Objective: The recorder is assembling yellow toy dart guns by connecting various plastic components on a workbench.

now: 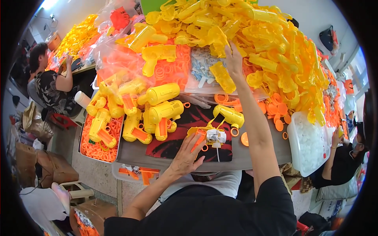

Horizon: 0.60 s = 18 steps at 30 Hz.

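Observation:
On a dark red-patterned mat lies an open yellow toy gun half-shell with a white mechanism in it. My left hand grips this half-shell at its orange piece, thumb apart. Farther off, my right arm reaches up to the big heap of yellow shells. There my right hand has its fingers at the edge of another yellow half-shell and seems to pinch it. A loose yellow half-shell and an orange ring lie just beyond the mechanism.
Assembled yellow toy guns are piled at the left, over a tray of orange rings. A white tub of translucent parts stands right, near orange discs. Small parts fill a clear bag. Two people sit nearby, left and right.

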{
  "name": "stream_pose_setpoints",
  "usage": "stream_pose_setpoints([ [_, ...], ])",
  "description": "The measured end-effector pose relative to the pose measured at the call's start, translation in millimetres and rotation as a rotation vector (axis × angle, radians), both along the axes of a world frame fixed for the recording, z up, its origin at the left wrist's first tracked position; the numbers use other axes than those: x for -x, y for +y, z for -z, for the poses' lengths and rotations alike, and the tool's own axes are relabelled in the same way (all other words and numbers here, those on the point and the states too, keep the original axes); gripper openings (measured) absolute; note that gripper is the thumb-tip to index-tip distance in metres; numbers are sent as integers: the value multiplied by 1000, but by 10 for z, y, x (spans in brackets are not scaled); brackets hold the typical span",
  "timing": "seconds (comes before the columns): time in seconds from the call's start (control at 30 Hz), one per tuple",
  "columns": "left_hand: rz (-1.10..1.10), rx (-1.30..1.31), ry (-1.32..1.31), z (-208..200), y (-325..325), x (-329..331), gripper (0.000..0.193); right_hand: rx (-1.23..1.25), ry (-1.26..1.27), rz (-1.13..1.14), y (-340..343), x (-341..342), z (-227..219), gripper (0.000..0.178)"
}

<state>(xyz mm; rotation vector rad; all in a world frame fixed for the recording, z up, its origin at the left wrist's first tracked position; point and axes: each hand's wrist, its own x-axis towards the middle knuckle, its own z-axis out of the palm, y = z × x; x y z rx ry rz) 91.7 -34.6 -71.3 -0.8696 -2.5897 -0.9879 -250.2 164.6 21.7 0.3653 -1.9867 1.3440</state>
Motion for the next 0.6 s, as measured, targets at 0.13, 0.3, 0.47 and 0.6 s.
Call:
stream_pose_setpoints([
  [0.13,-15,21,0,18,-66,-5,70,175,-179,-115,-65,-44,58,50],
  [0.3,32,28,21,-4,29,27,70,145,-282,-144,105,-168,63,51],
  [0.47,0,30,2,5,-5,-28,71,-515,94,304,122,-312,50,44],
  [0.6,-17,43,-1,-12,0,-52,71,-414,190,293,412,-636,-260,22],
])
